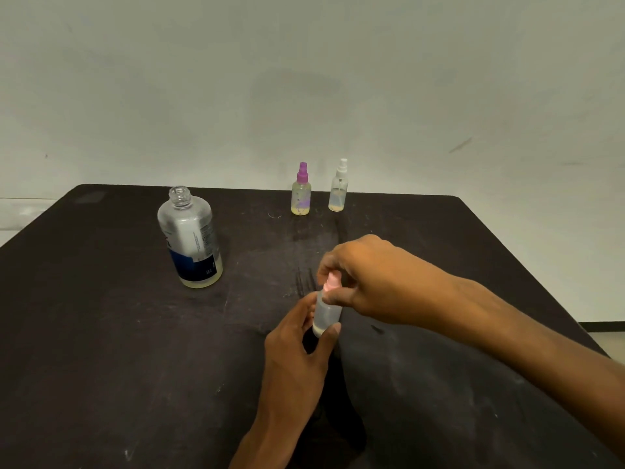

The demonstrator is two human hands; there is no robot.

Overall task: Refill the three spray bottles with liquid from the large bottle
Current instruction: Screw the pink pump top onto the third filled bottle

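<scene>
Right hand [368, 279] pinches the pink spray top [329, 282] of a small clear spray bottle [326, 314], fingers curled over it. Left hand [297, 346] grips the bottle's body from the near side, thumb and fingers wrapped round its lower part; the bottle is upright, blurred, near mid-table. Large bottle [191, 238] stands uncapped to the far left, a little pale liquid at its bottom. Purple-topped spray bottle [301, 191] and white-topped spray bottle [339, 187] stand side by side, apart, at the dark table's [101, 333] far edge.
</scene>
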